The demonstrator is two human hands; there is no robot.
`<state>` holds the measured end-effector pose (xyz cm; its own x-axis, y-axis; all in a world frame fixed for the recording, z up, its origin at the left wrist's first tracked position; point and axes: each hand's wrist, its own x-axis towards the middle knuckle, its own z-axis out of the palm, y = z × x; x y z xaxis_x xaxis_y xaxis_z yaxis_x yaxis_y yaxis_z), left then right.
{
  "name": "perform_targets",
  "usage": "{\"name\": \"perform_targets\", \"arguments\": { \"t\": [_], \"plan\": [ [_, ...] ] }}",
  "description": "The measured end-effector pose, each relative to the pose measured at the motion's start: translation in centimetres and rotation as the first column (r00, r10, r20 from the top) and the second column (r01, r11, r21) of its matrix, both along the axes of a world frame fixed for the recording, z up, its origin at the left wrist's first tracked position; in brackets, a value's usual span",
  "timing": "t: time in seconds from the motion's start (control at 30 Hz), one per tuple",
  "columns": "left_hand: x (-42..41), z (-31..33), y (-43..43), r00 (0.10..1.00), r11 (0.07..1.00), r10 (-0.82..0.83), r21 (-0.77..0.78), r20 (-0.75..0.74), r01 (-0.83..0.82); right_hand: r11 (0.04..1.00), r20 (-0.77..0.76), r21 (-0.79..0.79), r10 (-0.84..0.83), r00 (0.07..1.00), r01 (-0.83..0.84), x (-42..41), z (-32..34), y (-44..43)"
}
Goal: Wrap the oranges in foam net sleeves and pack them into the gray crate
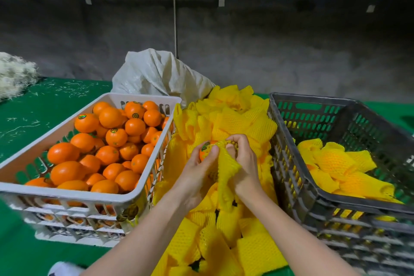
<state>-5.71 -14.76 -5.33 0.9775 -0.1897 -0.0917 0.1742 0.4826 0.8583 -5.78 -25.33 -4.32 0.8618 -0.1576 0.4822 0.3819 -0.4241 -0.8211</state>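
Between the two crates, my left hand (pixel 198 169) and my right hand (pixel 243 159) together hold an orange (pixel 205 149) with a sticker, partly inside a yellow foam net sleeve (pixel 226 163) that hangs down between my hands. A white crate (pixel 67 192) on the left is full of bare oranges (pixel 107 141). On the right, the gray crate (pixel 298 186) holds several wrapped oranges (pixel 336 161). Loose yellow sleeves (pixel 228 116) are piled in the middle.
A white woven sack (pixel 156 74) stands behind the sleeve pile. White shredded filler (pixel 13 74) lies at the far left on the green table cover (pixel 44 101). A gray concrete wall rises behind the table.
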Motion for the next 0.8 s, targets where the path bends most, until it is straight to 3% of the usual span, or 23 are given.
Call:
{"name": "perform_targets", "arguments": {
  "t": [0.2,0.37,0.5,0.67,0.8],
  "plan": [
    [0.3,-0.1,1.0,0.995,1.0,-0.029,-0.009,-0.092,0.028,0.999,0.069,-0.006,0.038,0.997,-0.038,-0.1,0.6,-0.1],
    [0.3,0.0,2.2,0.965,0.981,-0.19,0.004,-0.179,0.194,0.979,0.021,0.162,0.123,0.992,-0.125,1.1,1.8,-0.6],
    [0.2,0.3,2.3,0.96,0.972,-0.229,-0.094,-0.163,0.216,0.858,-0.073,0.416,0.362,0.929,-0.302,1.2,1.1,-0.4],
    [0.5,0.4,2.0,0.974,0.971,-0.175,-0.188,-0.143,0.147,0.894,-0.057,0.274,0.384,0.922,-0.355,0.9,0.1,-0.1],
    [0.6,0.5,1.7,0.97,0.993,-0.041,-0.118,-0.239,0.013,0.901,-0.345,0.348,0.38,0.858,-0.26,0.9,0.4,0.3]
  ]
}}
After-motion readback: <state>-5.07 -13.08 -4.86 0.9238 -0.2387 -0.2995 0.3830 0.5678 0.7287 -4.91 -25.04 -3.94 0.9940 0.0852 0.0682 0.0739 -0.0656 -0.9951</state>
